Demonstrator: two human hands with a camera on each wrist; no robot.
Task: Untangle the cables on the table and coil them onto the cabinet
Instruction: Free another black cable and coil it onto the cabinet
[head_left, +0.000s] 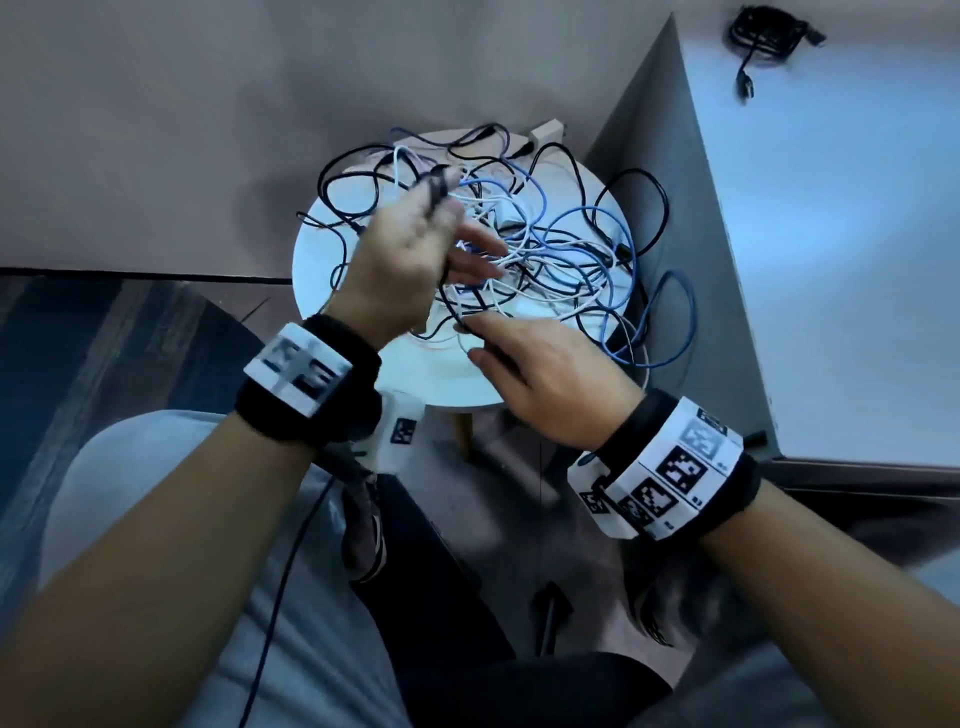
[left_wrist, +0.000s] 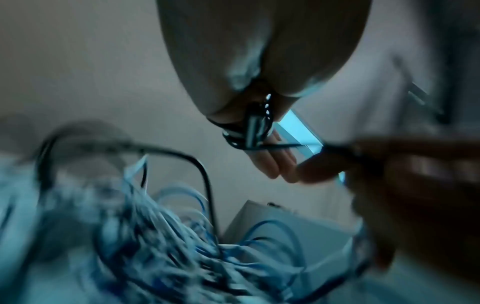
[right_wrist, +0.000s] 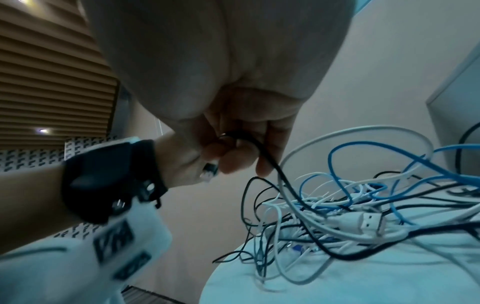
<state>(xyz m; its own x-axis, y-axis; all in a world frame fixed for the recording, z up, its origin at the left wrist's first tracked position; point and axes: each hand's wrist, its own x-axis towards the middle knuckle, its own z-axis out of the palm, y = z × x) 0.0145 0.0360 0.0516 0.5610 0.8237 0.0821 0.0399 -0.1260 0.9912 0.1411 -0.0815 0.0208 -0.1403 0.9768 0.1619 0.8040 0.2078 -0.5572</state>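
Note:
A tangle of black, white and blue cables (head_left: 550, 254) covers the round white table (head_left: 363, 364). My left hand (head_left: 410, 244) is raised over it, with loops of a black cable (head_left: 439, 187) wound round its fingers; the loops (left_wrist: 249, 131) show clearly in the left wrist view. My right hand (head_left: 535, 364) is at the table's near edge and pinches the same black cable (right_wrist: 270, 162) where it leaves the tangle. The grey-white cabinet (head_left: 831, 234) stands to the right of the table. A coiled black cable (head_left: 763, 36) lies on its top at the far end.
Blue and black loops (head_left: 670, 322) hang over the table's right edge, close to the cabinet side. A small white box (head_left: 545, 132) sits at the table's far edge. A white USB plug (right_wrist: 371, 220) lies in the tangle. My knees and a shoe (head_left: 363, 535) are below the table.

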